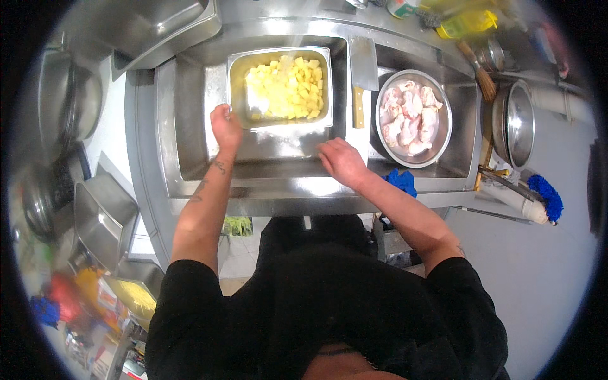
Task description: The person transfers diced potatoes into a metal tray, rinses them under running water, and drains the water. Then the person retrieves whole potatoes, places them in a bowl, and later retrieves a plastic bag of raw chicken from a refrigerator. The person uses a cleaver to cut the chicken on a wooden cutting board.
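Observation:
A rectangular steel pan (280,124) of pale yellow cubes (306,90), seemingly diced potato, sits in the left sink basin (285,147). A blurred pale stream, like running water, falls onto the cubes. My left hand (226,127) is curled at the pan's left rim; whether it grips the rim is not clear. Over the basin's front right part is my right hand (343,161), fingers bent and slightly apart, holding nothing. Beyond it a cleaver (364,64) with a wooden handle lies on the divider. A round steel bowl (447,118) in the right basin holds raw chicken pieces (409,114).
A blue cloth (402,182) lies on the front sink edge. To the right are a wooden-handled brush (484,83) and stacked steel bowls (520,123). Large steel pans (164,52) stand back left, and a pan of yellow shreds (135,294) is lower left.

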Motion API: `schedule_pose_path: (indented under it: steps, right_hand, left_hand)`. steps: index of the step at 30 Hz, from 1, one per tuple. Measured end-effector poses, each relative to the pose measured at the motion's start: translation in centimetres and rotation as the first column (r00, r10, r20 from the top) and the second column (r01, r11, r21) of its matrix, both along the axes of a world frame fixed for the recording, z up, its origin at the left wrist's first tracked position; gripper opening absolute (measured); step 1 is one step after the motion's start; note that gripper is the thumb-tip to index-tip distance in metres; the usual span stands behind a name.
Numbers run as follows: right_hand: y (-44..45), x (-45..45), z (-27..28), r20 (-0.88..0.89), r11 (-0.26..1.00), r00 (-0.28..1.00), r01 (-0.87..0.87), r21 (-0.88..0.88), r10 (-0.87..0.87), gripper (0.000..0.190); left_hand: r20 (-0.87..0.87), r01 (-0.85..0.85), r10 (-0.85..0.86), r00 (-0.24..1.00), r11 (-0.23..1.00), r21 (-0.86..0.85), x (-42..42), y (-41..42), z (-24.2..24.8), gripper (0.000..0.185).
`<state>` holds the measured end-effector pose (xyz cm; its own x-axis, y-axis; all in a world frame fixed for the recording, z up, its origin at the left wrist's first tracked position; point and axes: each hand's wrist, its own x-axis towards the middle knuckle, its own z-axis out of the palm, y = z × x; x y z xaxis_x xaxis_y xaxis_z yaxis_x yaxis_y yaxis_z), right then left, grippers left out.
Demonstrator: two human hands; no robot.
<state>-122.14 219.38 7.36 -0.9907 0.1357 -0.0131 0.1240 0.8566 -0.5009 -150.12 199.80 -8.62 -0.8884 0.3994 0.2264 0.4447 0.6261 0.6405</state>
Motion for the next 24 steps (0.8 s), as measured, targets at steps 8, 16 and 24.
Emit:
schedule_pose_path:
  steps: [8, 16, 24]
  right_hand:
    - [3.1, -1.1, -1.9, 0.010, 0.976, 0.979, -0.205, 0.067, 0.205, 0.018]
    - [4.9, -1.7, -3.5, 0.313, 0.898, 0.898, -0.385, 0.214, 0.311, 0.047]
    - [5.0, -2.3, -3.8, 0.412, 0.928, 0.870, -0.351, 0.127, 0.273, 0.035]
  left_hand:
    - [0.173, 0.629, -0.607, 0.776, 0.765, -0.137, 6.7, 12.8, 0.1, 0.057]
    - [0.407, 0.636, -0.493, 0.769, 0.660, -0.400, 4.0, 14.1, -6.8, 0.066]
    - [0.455, 0.355, -0.166, 0.875, 0.859, -0.369, 0.7, 12.2, -5.7, 0.050]
